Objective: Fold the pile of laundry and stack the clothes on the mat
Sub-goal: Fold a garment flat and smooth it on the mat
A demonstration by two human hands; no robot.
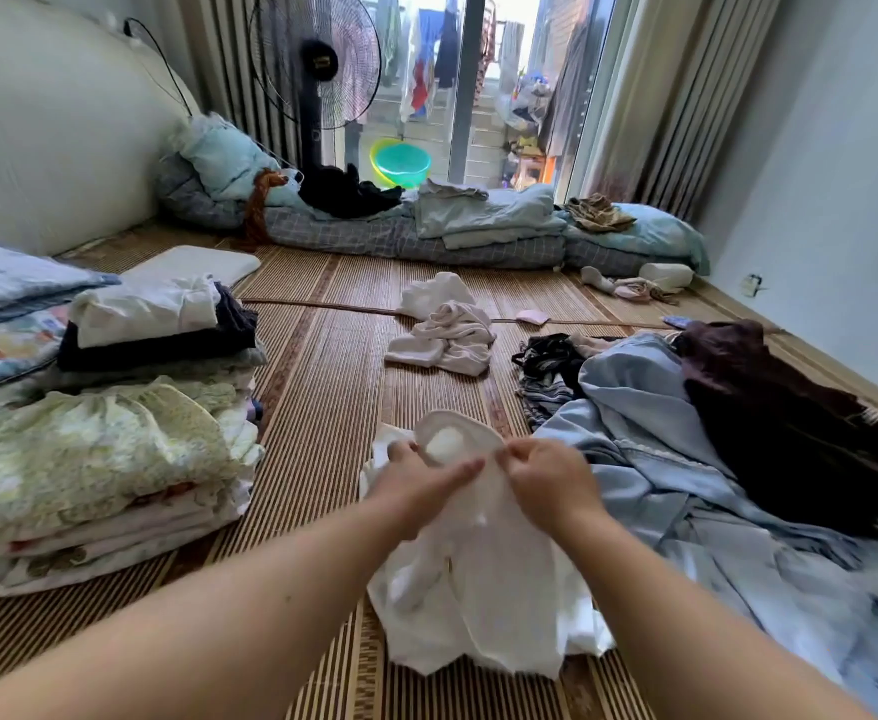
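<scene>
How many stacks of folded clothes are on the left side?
2: a taller stack with a white piece on top, farther back, and a floral-topped stack nearer the person, touching it. More may be hidden past the frame's edge.

Daylight from glass door (470,85), overexposed there; room soft, dim; wide-angle bending at edges; slight blur overall.

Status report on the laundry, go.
Left hand and right hand both pinching crumpled white cotton garment, unfolded. Folded stack left. Nothing in the way.
</scene>
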